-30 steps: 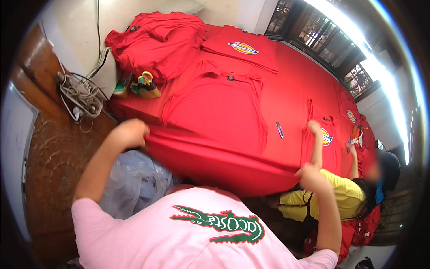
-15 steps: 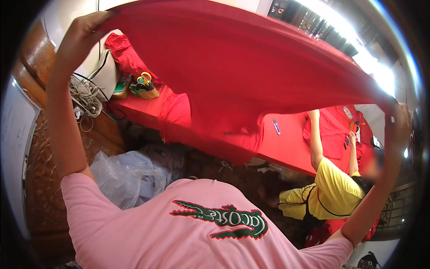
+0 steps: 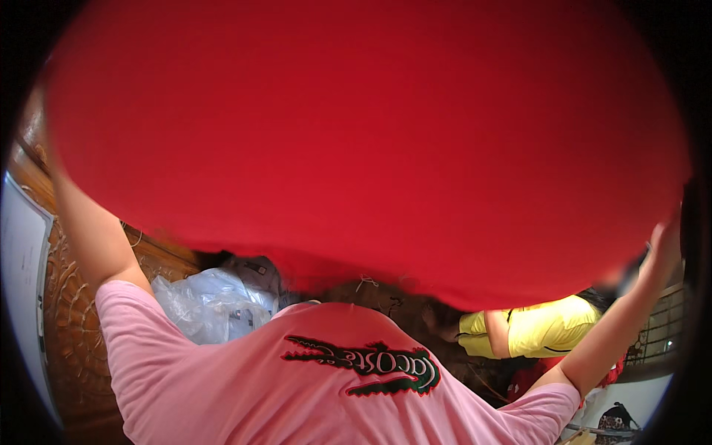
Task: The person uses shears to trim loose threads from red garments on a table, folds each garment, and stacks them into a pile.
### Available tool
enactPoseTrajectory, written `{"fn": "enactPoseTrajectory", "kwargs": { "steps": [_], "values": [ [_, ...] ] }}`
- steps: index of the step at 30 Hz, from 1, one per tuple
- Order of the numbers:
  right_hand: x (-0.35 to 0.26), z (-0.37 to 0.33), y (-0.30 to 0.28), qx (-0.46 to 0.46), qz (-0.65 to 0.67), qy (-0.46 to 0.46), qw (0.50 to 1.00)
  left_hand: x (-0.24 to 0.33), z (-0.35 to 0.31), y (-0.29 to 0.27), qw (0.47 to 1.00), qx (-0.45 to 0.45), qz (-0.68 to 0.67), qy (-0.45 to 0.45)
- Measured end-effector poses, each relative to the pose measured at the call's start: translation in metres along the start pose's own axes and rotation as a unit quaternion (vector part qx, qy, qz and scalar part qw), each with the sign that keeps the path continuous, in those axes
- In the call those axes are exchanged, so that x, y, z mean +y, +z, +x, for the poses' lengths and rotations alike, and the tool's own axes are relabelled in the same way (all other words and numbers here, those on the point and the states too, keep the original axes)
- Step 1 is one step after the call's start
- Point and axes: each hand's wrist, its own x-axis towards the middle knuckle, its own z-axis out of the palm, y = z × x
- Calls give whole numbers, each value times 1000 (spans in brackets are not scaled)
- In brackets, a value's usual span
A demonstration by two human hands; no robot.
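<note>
broadly, red cloth between raised forearms, fingers obscured near its edges; can't tell grip

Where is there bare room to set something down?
One patch: the brown carved wood, between the white panel and the pink left sleeve. Crowded: above, where the red cloth fills the view, and lower right, by a person in yellow. The dark strip between that person and the plastic bag is unclear.

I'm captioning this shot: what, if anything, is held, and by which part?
Apparently the red cloth, spread between left forearm and right forearm; the part gripped cannot be told: both grips are obscured.
</note>
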Motion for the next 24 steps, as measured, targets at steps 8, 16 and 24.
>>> {"fn": "enactPoseTrajectory", "kwargs": {
  "steps": [8, 16, 24],
  "values": [
    [114, -23, 111, -106, -345, -8, 933, 6, 105, -21, 963, 73, 223, 135],
    [49, -136, 67, -64, -143, 85, 984, -18, 5, 113, 814, 506, 281, 54],
    [-78, -393, 197, -195, 52, 301, 932, -176, -40, 351, 909, 353, -215, -41]
  ]
}}
